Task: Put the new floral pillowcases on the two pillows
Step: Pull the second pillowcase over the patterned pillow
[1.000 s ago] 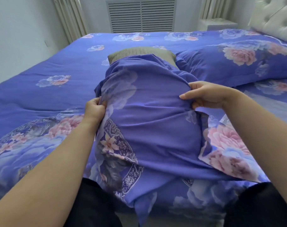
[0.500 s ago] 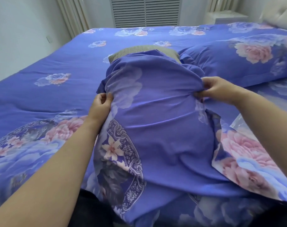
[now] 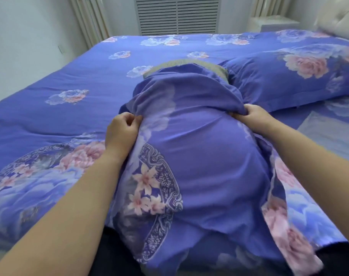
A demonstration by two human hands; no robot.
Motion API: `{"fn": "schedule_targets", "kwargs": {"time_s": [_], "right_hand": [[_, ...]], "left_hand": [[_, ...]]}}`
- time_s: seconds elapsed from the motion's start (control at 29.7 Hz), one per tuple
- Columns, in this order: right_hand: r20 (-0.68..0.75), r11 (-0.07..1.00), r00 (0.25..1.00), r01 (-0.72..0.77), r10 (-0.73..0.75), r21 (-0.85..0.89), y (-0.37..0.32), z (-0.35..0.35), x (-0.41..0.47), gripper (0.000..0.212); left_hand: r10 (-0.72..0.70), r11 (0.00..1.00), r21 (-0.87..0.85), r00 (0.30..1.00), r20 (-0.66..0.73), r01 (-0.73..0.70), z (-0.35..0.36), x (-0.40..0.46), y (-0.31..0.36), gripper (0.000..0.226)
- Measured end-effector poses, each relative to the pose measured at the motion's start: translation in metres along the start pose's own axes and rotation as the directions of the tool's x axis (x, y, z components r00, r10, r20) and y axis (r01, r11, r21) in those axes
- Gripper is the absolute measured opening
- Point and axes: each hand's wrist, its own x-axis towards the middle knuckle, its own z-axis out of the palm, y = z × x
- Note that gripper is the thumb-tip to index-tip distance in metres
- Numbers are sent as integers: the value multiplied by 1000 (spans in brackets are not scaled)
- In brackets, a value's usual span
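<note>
Blue-violet floral cotton pillowcase (image 3: 199, 148) is pulled most of the way over an olive-grey woven pillow (image 3: 189, 63), lying lengthwise on the bed in front of the person. Pillow's far end sticks out past the case opening; the rest is covered.

Left hand (image 3: 121, 132): grip closed on a bunched fold at the case's left edge, fingers curled, near the opening. Right hand (image 3: 253, 116): grip closed on a gathered fold at the right edge, roughly level with the left. Case body lies between the two hands and runs back toward the person; the loose hem folds over just beyond both grips.

Case look: mostly plain blue-violet, pale rose print near the left hand, pink-white lilies with an ornate scroll border lower left. Fabric stretched fairly smooth over the pillow bulge, creased at both grips.

Second pillow in a matching blue floral pillowcase (image 3: 285, 76) lies just right of the exposed end, already covered. Both sit on a blue floral quilt (image 3: 60, 116).
</note>
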Motion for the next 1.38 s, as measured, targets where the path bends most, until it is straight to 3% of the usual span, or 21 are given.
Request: {"fn": "schedule_targets", "kwargs": {"time_s": [0.07,0.13,0.2,0.3,0.4,0.47,0.57,0.67,0.87,0.98,1.04,1.11,1.18,1.24,1.28,1.31,1.38], "right_hand": [[-146,979,989,-4,-26,-202,-11,-15,-8,37],[-220,948,963,79,-152,-308,-28,-23,-23,29],[-106,939,959,228,-262,-257,-41,-21,-43,28],[180,917,929,353,-322,-184,-52,-14,-72,32],[403,888,870,397,-284,-232,-45,-18,-93,63],[441,860,856,421,-270,-289,-39,-21,-100,66],[345,788,854,503,-389,-355,-39,-17,-102,29],[280,746,845,534,-455,-398,-40,-10,-104,13],[53,862,897,436,-438,-260,-47,-14,-114,13],[-176,807,856,360,-485,-469,-54,3,-123,18],[-218,777,837,324,-501,-540,-58,11,-125,20],[-189,853,888,313,-419,-417,-60,13,-119,17],[-91,970,965,243,-244,-20,-59,11,-109,16],[120,900,988,35,-97,434,-55,10,-102,22],[223,836,972,-67,-67,544,-50,8,-97,22],[307,826,949,-121,-65,550,-45,6,-92,22],[423,905,902,-112,-80,411,-38,-1,-90,34]], "left_hand": [[-35,998,-54,999,-14,35,-5,-2,8,18],[2,998,-58,1000,-29,-4,-10,-8,17,19],[81,997,-9,997,3,-81,-16,-19,27,21],[188,974,93,964,187,-207,-33,-37,37,28],[185,967,80,883,432,-242,-55,-51,37,38],[129,980,49,804,580,-192,-70,-58,38,58],[63,974,112,709,702,-197,-81,-65,33,57],[121,958,119,747,654,-259,-80,-69,29,31],[209,966,20,822,530,-258,-86,-76,29,22],[263,958,19,905,335,-285,-87,-78,32,16],[304,951,3,932,196,-310,-86,-77,35,14],[300,953,-7,939,168,-303,-80,-73,35,14],[229,973,-75,942,245,-217,-71,-68,32,14],[134,970,-239,914,382,-42,-65,-64,30,16],[108,954,-299,887,448,35,-62,-63,30,18],[99,946,-317,861,499,74,-60,-61,30,21],[107,955,-288,822,560,71,-61,-56,31,25]]}}
